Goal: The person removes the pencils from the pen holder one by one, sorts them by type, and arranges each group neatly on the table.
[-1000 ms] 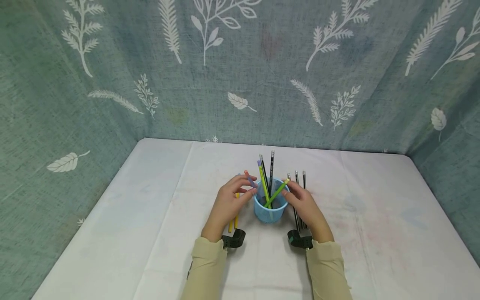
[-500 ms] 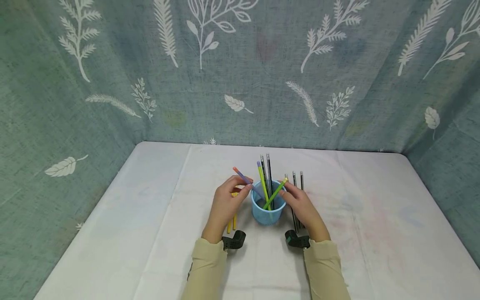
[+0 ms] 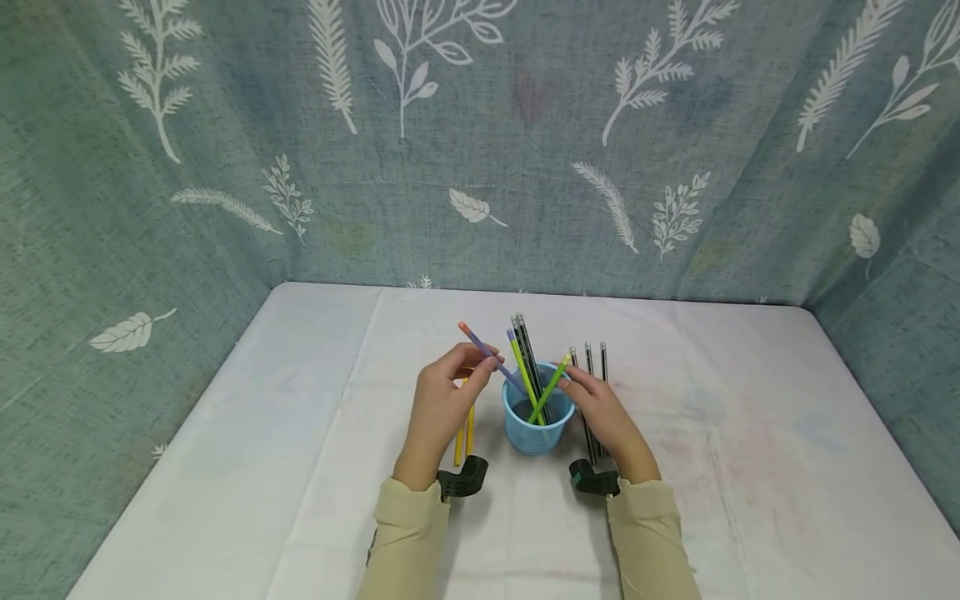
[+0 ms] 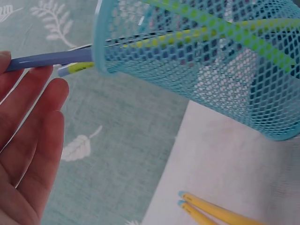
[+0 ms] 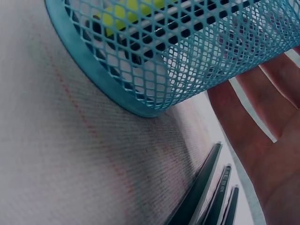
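Observation:
A light blue mesh pencil cup (image 3: 534,437) stands on the white cloth between my hands. My left hand (image 3: 442,404) pinches a purple pencil (image 3: 483,346) with an orange end; it slants over the left rim, its lower part inside the cup. In the left wrist view the purple pencil (image 4: 51,60) lies between thumb and fingers, the other fingers spread. My right hand (image 3: 603,410) holds the cup at its right rim, fingers along the outer wall. The cup also contains a lime pencil (image 3: 519,354) with a purple end, black pencils (image 3: 527,354) and a slanting green pencil (image 3: 551,387).
Yellow pencils (image 3: 470,429) lie on the cloth beneath my left hand; their blue ends show in the left wrist view. Several black pencils (image 5: 201,185) lie right of the cup, partly under my right hand. A green leaf-patterned curtain (image 3: 420,225) stands behind the table.
My left hand has shifted a little left, and the purple pencil now slants further out of the cup. The black pencils in the cup have tipped left. My right hand stays at the rim.

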### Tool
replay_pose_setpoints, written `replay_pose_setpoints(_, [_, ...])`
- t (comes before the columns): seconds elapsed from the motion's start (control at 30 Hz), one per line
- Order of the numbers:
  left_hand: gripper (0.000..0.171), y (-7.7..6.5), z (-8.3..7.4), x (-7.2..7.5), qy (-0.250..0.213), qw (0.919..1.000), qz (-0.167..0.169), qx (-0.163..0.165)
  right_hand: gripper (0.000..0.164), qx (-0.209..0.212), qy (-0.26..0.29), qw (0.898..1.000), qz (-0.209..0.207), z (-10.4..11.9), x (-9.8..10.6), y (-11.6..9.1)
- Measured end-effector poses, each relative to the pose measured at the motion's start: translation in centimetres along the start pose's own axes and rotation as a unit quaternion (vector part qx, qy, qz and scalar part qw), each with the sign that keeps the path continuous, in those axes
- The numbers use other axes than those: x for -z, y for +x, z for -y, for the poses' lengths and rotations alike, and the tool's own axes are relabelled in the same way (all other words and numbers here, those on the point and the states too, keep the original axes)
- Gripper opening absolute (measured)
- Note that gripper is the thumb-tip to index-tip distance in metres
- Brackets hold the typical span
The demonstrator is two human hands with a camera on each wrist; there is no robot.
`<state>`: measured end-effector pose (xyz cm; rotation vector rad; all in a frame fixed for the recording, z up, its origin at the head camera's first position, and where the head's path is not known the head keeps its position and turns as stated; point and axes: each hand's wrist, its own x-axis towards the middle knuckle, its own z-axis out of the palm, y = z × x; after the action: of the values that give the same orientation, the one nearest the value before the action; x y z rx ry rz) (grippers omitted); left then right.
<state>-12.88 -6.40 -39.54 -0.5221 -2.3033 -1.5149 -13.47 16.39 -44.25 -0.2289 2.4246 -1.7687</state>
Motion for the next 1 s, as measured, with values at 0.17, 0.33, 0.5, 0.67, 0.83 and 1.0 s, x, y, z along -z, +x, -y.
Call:
replay_pose_setpoints(0.17, [0.024, 0.1, -0.2, 0.3, -0.008, 0.9997, -0.02, 0.009, 0.041, 0.003, -0.007, 1.0, -0.006, 0.2, -0.1, 0.0])
replay_pose_setpoints(0.33, [0.022, 0.1, -0.6, 0.8, -0.043, 0.9976, -0.034, 0.043, 0.045, -0.01, -0.01, 1.0, 0.003, 0.3, -0.2, -0.1])
replay_pose_setpoints(0.5, [0.017, 0.1, -2.6, 1.6, -0.076, 0.9942, -0.047, 0.06, 0.051, -0.033, -0.009, 0.999, 0.013, 0.4, -0.2, -0.2])
replay_pose_setpoints(0.67, [0.017, 0.1, -4.6, 2.3, -0.092, 0.9918, -0.058, 0.068, 0.044, -0.019, -0.001, 1.0, 0.007, 0.7, -0.2, -0.2])
replay_pose_setpoints(0.83, [0.021, 0.1, -4.4, 2.8, -0.096, 0.9908, -0.061, 0.073, 0.041, -0.01, -0.004, 1.0, 0.004, 0.7, -0.3, -0.2])
replay_pose_setpoints(1.0, [0.021, 0.2, -3.6, 3.3, -0.095, 0.9901, -0.052, 0.089, 0.041, -0.002, -0.009, 1.0, -0.002, 0.7, -0.3, -0.1])
